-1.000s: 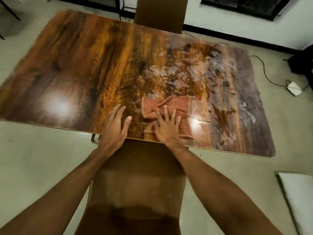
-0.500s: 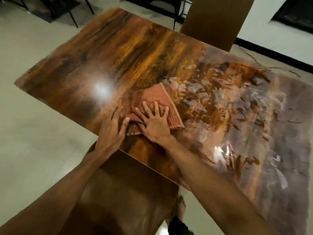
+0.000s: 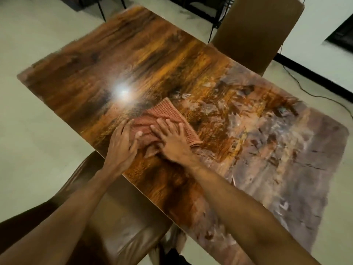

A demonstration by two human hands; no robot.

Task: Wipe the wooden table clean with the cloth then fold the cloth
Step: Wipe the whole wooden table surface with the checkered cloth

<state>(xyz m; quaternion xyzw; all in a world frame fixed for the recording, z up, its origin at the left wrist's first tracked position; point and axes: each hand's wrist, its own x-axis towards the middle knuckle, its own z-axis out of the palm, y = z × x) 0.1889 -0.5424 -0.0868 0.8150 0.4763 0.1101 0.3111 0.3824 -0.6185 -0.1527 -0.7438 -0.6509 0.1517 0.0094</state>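
1. Wooden table (image 3: pixel 118 60) filled most of the view: glossy, dark grain on its left half, pale smeared streaks across the right half, one bright light glare near the middle.
2. Two brown chairs: one (image 3: pixel 256 29) at the far edge, one (image 3: pixel 122 232) tucked under the near edge, below the person's arms.
3. Cloth (image 3: pixel 168 113), reddish waffle weave, lay on the table near the front edge, bunched on its left side, flatter on its right.
4. Right hand (image 3: pixel 172 140) pressed flat on the cloth, fingers spread and extended, not gripping.
5. Left hand (image 3: pixel 122 144) sat just left of it, palm down, fingers extended; thumb touched the cloth's bunched edge, rest on bare wood.
6. Black cable (image 3: pixel 305 90) ran over the floor beyond the far right corner.
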